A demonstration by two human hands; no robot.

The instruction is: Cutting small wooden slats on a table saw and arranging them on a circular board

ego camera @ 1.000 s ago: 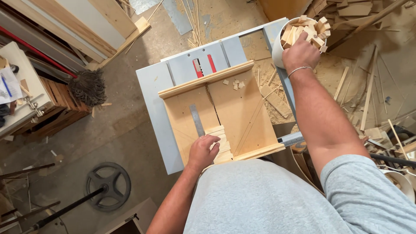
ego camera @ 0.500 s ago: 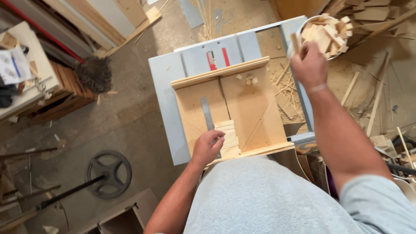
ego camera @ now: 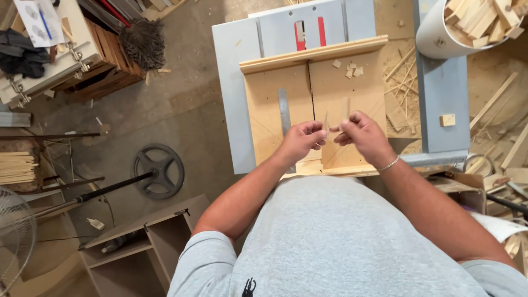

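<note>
Both my hands meet over a wooden sled [ego camera: 264, 104] that lies on a grey table saw [ego camera: 234, 82]. My right hand [ego camera: 363, 136] pinches a thin pale wood strip [ego camera: 345, 108], blurred by motion. My left hand [ego camera: 300, 142] closes its fingertips on the strip's other end, near the sled's saw slot. A metal ruler [ego camera: 284, 113] lies on the sled just left of my left hand. Small wood chips [ego camera: 347, 69] rest by the sled's far fence. A white bucket [ego camera: 437, 38] full of wood offcuts stands at the saw's far right corner.
A small wood block [ego camera: 447, 119] sits on the grey side rail. Scrap strips litter the floor at right [ego camera: 495, 104]. On the left are a broom head [ego camera: 144, 41], a workbench [ego camera: 49, 60], a black wheel [ego camera: 159, 170], an open cabinet [ego camera: 137, 242] and a fan [ego camera: 14, 236].
My right hand has come back from the bucket to the sled with a wood strip. My left hand has lifted off the sled's near edge and joined it.
</note>
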